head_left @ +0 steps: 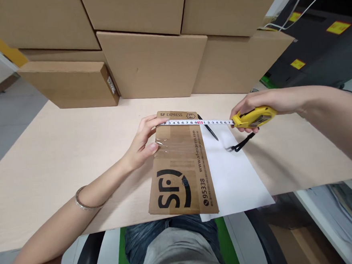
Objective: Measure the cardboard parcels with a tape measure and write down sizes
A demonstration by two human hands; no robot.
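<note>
A flat brown cardboard box [182,176] printed "SF EXPRESS" lies on the pale table [60,156] in front of me. My left hand [143,144] pinches the end of a white measuring tape [199,122] against the box's far left corner. The tape runs across the box's far edge to a yellow tape measure case [253,117], gripped by my right hand [258,104] to the right of the box. A black strap hangs from the case.
A white sheet of paper [233,176] lies under the box's right side, with a black pen [208,128] on it. Stacked cardboard boxes [153,63] line the table's far edge. A dark machine [315,50] stands at the right.
</note>
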